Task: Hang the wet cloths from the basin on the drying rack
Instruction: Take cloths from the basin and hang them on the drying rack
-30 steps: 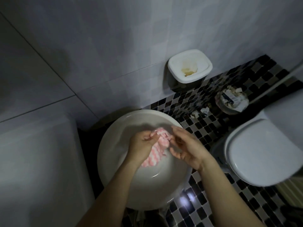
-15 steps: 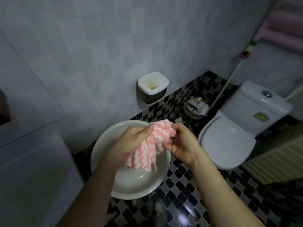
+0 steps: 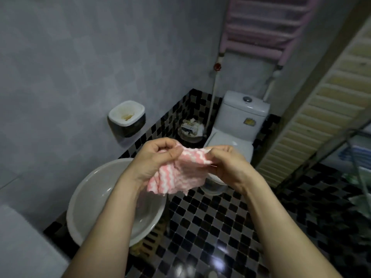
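Observation:
A pink-and-white zigzag cloth [image 3: 180, 173] hangs in the air between my two hands, above the floor and the right rim of the basin. My left hand [image 3: 154, 159] pinches its upper left corner and my right hand [image 3: 226, 163] pinches its upper right edge. The white round basin [image 3: 84, 197] sits on the floor at the lower left; what lies in it is partly hidden by my left forearm. A pink ladder-shaped rack [image 3: 267, 23] is fixed high on the far wall. Metal bars of another rack [image 3: 341, 145] cross the right edge.
A white toilet [image 3: 236, 125] stands against the far wall, with a small waste bin [image 3: 190, 129] full of paper beside it. A white-and-black box [image 3: 127, 119] is mounted on the left wall. A slatted door [image 3: 321, 109] runs along the right. The floor is black-and-grey mosaic tile.
The cloth has been lifted out of the basin and raised. The hands have pulled apart and spread it wider. The view has tilted up, showing the toilet and the pink rack.

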